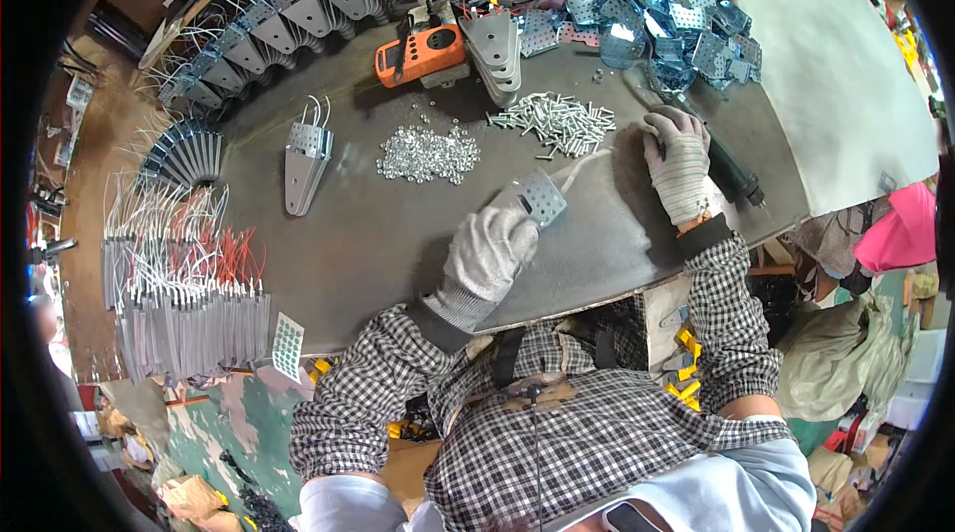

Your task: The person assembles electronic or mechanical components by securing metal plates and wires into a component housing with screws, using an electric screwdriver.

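My left hand (487,252), in a grey knit glove, is closed around a bent metal bracket (543,200) dotted with holes. The bracket is held just above the dark worktop, and the fingers hide part of it. To the right, my right hand (680,166), gloved in striped grey-white, is low over the worktop with curled fingers; what they hold, if anything, cannot be made out. Right beside it lies a black electric screwdriver (733,174), its tip toward the front right. Between the hands and the far edge are a pile of silver screws (562,124) and a heap of small nuts (428,154).
One assembled tapered metal piece (308,162) with wires lies at left. Grey wired strips (189,333) fill the left edge; finished pieces (269,30) line the far left. An orange meter-like device (421,55), stacked plates (492,55) and bluish brackets (686,20) stand at the back.
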`<state>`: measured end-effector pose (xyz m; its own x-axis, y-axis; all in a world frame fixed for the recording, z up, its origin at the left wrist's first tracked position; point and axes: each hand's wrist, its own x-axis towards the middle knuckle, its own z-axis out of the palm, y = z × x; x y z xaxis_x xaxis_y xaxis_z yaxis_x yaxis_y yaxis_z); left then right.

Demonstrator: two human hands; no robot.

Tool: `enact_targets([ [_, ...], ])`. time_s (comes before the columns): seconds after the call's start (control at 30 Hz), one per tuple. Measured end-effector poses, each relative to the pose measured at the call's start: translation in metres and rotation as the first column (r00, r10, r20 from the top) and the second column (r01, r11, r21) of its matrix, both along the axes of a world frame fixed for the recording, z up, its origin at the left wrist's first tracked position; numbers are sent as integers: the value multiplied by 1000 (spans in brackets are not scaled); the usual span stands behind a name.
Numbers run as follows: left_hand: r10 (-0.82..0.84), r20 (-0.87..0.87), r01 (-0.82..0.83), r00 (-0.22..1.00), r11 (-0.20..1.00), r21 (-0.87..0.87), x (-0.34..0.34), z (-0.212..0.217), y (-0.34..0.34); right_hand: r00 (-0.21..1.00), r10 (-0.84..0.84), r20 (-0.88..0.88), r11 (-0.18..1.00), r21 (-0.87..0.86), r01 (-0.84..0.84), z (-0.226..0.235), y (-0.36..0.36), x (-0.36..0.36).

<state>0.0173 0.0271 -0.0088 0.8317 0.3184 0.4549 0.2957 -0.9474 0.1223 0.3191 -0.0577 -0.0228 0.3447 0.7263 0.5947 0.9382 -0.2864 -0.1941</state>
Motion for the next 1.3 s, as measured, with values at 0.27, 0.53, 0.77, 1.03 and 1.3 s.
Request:
enact_targets([
  [0.27, 225, -311, -299, 923, 930, -215, 2, 7, 6, 997, 71, -32, 997, 41, -69, -4, 7, -8],
  [0.53, 311, -181, -313, 933, 450, -837, -18, 38, 28, 996, 45, -79, 999, 30, -43, -4, -1, -3],
  [0.77, 695, 514, -273, 502, 692, -668, -124, 17, 183, 991, 71, -117, 997, 41, -66, 3, 1, -8],
  [1.03, 828, 53, -631, 558, 465, -621, -161, -14, 202, 992, 46, -121, 999, -6, -47, 0, 4, -1],
  [1.3, 857, 58, -845, 512, 515, -144, -169, 46, 134, 981, 101, -164, 995, -1, -103, -1, 8, -13],
])
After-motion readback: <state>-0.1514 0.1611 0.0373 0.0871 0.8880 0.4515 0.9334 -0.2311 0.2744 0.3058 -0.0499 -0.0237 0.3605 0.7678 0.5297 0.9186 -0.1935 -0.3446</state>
